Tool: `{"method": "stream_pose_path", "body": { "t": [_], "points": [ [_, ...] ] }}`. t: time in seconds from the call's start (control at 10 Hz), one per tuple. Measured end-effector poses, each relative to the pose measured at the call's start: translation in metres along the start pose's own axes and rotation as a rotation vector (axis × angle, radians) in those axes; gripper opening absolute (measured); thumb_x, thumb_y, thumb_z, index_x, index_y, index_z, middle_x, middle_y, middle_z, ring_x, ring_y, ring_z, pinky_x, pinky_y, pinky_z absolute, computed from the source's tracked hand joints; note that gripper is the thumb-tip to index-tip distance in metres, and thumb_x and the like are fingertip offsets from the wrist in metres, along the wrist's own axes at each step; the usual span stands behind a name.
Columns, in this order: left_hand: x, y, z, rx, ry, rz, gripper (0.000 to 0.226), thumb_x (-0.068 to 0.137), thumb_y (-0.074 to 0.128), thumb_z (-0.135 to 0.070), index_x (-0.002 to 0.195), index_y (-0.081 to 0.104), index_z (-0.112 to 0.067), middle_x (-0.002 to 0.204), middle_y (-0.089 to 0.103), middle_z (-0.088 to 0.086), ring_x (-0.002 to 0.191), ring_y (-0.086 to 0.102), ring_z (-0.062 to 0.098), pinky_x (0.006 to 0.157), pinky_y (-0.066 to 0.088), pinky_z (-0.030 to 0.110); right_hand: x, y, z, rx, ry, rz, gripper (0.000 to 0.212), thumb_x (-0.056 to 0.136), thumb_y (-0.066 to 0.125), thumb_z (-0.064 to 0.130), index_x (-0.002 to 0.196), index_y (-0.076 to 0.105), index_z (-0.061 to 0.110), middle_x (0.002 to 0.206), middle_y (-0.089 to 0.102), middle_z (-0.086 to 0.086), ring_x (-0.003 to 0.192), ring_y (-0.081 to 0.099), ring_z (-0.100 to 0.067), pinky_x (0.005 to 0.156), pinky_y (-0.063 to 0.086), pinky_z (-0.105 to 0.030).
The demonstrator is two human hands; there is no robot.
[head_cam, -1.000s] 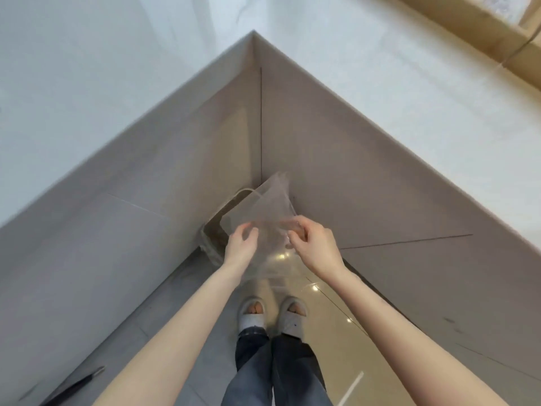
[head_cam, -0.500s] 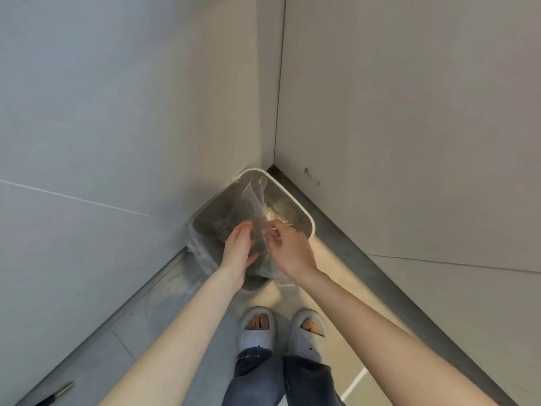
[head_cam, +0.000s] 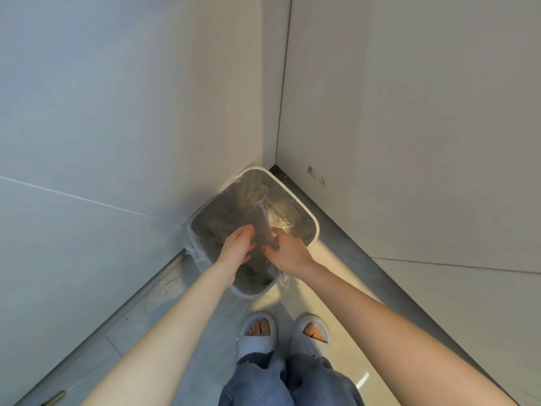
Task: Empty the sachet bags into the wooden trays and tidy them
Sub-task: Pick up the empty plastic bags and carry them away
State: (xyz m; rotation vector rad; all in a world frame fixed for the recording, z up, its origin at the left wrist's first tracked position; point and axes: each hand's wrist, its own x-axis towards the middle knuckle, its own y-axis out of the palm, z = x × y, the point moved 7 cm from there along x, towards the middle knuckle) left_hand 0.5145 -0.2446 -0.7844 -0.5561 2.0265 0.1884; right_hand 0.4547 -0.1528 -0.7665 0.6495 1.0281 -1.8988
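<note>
Clear, crumpled plastic sachet bag (head_cam: 263,227) held over the lined grey waste bin (head_cam: 313,230)

Its long axis is stood upright between both hands; left hand (head_cam: 237,247) loosely curled beside it; right hand (head_cam: 285,250) pinched on it.

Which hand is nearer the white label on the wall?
Right. The right hand is over the bin's near side, below-left of the label; the left hand sits farther left.

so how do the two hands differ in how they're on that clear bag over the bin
The left hand is open, fingers loosely spread beside the clear bag; whether it touches is unclear. The right hand is curled, pinching the bag's edge. The left hand shows its back; the right hand's fingers bend toward the left. Both are over the lined bin.
</note>
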Motion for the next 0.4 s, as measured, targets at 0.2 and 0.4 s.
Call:
{"method": "stream_pose_path", "body": {
  "t": [0.2, 0.4],
  "points": [
    [-0.063, -0.003, -0.036, 0.347, 0.124, -0.009, 0.043, 0.091, 0.037, -0.026, 0.133, 0.042, -0.016, 0.141, 0.044, 0.005, 0.130, 0.040, 0.023, 0.111, 0.029, 0.038, -0.059, -0.031, 0.014, -0.082, 0.081, -0.028, 0.046, 0.089, 0.044, 0.025, 0.131, 0.035, 0.008, 0.126, 0.054, -0.019, 0.112, 0.053, -0.037, 0.084, 0.044, -0.037],
    [-0.146, 0.006, -0.085, 0.681, 0.187, -0.009, 0.049, 0.089, 0.039, -0.033, 0.136, 0.036, -0.018, 0.142, 0.043, 0.005, 0.132, 0.037, 0.027, 0.109, 0.029, 0.036, -0.137, -0.077, 0.046, -0.297, 0.034, -0.085, 0.045, 0.086, 0.046, 0.029, 0.129, 0.040, 0.016, 0.134, 0.048, -0.011, 0.124, 0.043, -0.031, 0.098, 0.035, -0.041]
  ]
}}
